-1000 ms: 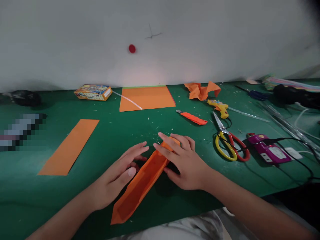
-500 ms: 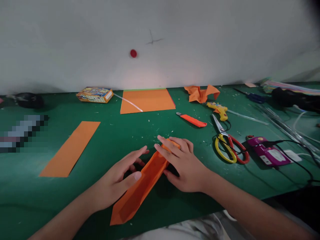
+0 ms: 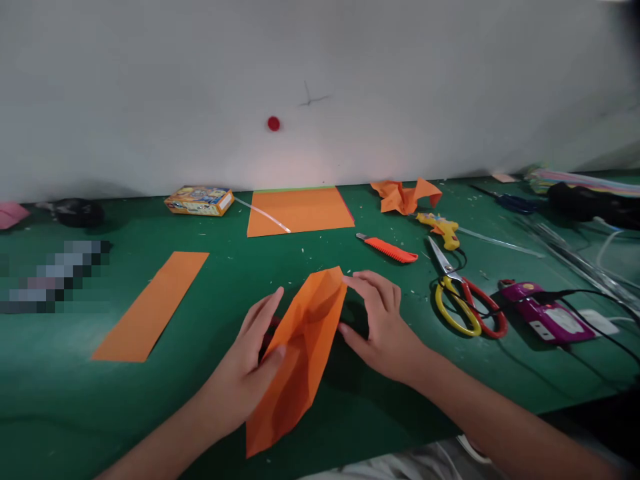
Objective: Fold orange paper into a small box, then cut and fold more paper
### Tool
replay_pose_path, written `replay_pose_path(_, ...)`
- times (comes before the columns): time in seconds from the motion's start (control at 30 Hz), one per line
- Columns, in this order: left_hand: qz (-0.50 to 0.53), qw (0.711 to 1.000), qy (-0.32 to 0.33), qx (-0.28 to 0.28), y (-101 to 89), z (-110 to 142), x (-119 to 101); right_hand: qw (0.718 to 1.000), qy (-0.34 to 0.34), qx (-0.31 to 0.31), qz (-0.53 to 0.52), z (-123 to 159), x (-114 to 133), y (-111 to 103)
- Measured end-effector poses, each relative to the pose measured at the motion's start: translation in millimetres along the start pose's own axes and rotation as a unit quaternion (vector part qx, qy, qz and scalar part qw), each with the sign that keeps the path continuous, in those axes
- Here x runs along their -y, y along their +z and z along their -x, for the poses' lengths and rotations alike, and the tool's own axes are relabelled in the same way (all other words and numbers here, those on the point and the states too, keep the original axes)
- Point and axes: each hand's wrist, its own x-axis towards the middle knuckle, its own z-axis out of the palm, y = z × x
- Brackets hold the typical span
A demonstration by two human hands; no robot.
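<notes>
The folded orange paper [image 3: 303,363], between both grips, now spreads wider than a moment ago, suggesting its folds are being opened out, while the left hand [image 3: 245,377] pinches its left wall and the right hand [image 3: 386,330], thumb and fingers parted, borders its right edge.

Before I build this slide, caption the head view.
Left hand holding a folded orange paper, right hand at its edge, with scissors and an orange utility knife on a green table.
</notes>
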Motion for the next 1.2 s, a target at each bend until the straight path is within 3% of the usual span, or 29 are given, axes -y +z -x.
replay_pose_path(0.07,0.035,0.999,-0.028,0.0,4.6,5.1,-3.8,0.997,0.048,0.01,-0.064,0.4,-1.8,0.6)
replay_pose_path(0.17,0.122,0.989,-0.074,0.045,9.9,7.9,-11.3,0.976,0.131,0.037,-0.172,-1.7,-2.8,0.1)
replay_pose_path(0.27,0.151,0.981,-0.102,0.061,11.7,-4.2,-16.2,0.953,0.19,0.079,-0.224,-9.0,0.3,-1.6)
replay_pose_path(0.33,0.122,0.987,-0.095,0.043,11.2,-22.9,-15.8,0.95,0.207,0.099,-0.213,-16.4,4.4,-3.4)
replay_pose_path(0.47,0.024,0.997,-0.05,-0.045,8.7,-72.6,-10.6,0.959,0.22,0.118,-0.134,-32.8,12.9,-8.5)
replay_pose_path(0.6,-0.073,0.995,-0.065,-0.033,7.8,-103.3,-12.9,0.966,0.204,0.155,-0.016,-41.5,17.7,-12.5)
replay_pose_path(0.77,-0.098,0.995,-0.036,0.002,9.8,-104.0,-14.4,0.966,0.167,0.194,0.021,-42.0,15.7,-13.9)
replay_pose_path(0.9,0.056,0.993,-0.042,-0.092,10.6,-107.0,-7.9,0.974,0.189,0.121,-0.029,-46.9,5.1,-16.3)
replay_pose_path(0.97,0.105,0.988,-0.042,-0.104,9.8,-111.4,-5.6,0.974,0.206,0.065,-0.067,-50.1,-1.9,-16.0)
replay_pose_path(1.07,0.164,0.982,-0.045,-0.082,8.3,-116.0,-6.3,0.962,0.211,0.013,-0.176,-53.0,-9.5,-13.0)
replay_pose_path(1.2,0.317,0.946,-0.071,-0.019,7.6,-114.7,-11.4,0.916,0.254,-0.007,-0.31,-53.8,-11.2,-7.8)
